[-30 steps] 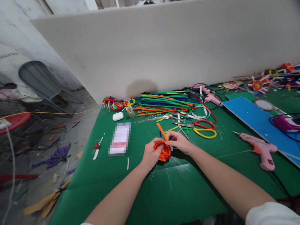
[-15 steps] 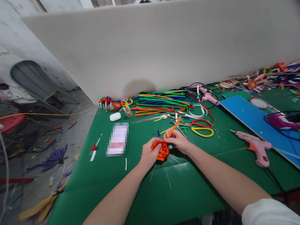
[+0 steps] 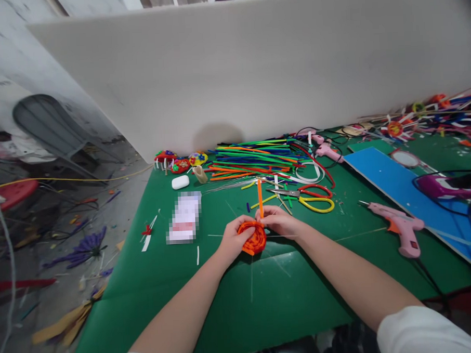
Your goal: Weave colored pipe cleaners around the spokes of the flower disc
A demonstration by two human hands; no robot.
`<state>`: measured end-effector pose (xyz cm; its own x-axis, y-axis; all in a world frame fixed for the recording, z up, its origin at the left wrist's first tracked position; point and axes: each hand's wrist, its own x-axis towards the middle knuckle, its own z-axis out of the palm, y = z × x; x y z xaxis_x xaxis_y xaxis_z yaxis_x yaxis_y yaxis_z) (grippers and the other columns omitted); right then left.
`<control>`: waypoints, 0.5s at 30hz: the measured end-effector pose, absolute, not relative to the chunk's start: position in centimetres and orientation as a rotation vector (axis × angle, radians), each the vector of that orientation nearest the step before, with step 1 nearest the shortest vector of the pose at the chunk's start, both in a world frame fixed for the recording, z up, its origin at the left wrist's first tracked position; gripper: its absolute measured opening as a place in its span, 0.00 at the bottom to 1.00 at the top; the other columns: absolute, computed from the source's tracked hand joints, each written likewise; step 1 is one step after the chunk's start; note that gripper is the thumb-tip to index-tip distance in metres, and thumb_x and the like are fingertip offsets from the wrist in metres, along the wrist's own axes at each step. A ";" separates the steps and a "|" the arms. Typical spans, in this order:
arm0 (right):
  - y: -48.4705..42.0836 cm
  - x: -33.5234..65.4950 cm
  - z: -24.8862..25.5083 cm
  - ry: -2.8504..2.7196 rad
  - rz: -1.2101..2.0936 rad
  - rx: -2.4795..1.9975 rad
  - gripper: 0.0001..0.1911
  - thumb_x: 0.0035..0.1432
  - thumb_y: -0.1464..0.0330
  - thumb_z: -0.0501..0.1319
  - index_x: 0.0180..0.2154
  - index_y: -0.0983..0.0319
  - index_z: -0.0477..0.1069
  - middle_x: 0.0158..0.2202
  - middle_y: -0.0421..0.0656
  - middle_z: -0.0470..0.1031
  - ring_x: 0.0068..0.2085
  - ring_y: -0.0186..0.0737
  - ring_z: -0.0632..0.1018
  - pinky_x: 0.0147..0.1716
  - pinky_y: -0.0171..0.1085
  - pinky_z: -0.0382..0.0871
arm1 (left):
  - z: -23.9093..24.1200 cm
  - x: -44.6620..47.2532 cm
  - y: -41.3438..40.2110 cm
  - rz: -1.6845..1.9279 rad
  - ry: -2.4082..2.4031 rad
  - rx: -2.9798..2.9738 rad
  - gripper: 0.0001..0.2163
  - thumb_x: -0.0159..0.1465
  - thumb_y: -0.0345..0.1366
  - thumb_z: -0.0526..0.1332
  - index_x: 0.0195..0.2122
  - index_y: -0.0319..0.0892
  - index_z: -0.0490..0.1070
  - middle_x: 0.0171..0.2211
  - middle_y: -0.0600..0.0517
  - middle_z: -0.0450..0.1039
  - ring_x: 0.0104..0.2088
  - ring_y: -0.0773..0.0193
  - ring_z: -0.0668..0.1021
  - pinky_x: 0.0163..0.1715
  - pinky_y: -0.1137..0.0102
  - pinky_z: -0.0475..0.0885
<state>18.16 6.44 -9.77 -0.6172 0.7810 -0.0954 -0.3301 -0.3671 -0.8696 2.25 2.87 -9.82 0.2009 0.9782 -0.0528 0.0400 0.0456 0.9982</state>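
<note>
Over the green table (image 3: 179, 309), my left hand (image 3: 237, 238) is closed on a round orange coil of pipe cleaner (image 3: 256, 243) with thin wires sticking out around it. My right hand (image 3: 277, 221) pinches an orange pipe cleaner (image 3: 260, 196) at the coil's upper right edge; its free end points up, away from me. My right fingertips touch or nearly touch the coil. Beyond the right hand lie scissors (image 3: 317, 204) with one red and one yellow handle loop, beside short yellow and green pipe cleaner pieces.
A pile of pipe cleaners (image 3: 254, 157) lies along the white partition (image 3: 231, 67). A phone with a blurred screen (image 3: 183, 218) and a white case (image 3: 180, 182) are at left. A pink glue gun (image 3: 403, 226) rests at right by a blue board (image 3: 387, 180).
The orange pipe cleaner has swung from slanting right to nearly upright. The coil and its thin wires have turned slightly in my left hand. My right hand stays close to the coil.
</note>
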 end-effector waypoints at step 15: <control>6.2 18.6 -9.8 -1.220 2.161 -0.507 0.07 0.41 0.72 0.62 0.26 0.65 0.65 0.25 0.38 0.66 0.28 0.29 0.69 0.30 0.32 0.61 | -9.6 1.3 3.2 0.779 0.785 0.839 0.09 0.45 0.29 0.62 0.28 0.38 0.66 0.26 0.51 0.71 0.25 0.65 0.74 0.27 0.71 0.67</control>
<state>18.63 6.21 -9.83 -0.7476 0.6632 -0.0353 -0.3124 -0.3980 -0.8626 1.29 3.25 -9.59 0.4803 0.8316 -0.2788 -0.2719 0.4434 0.8541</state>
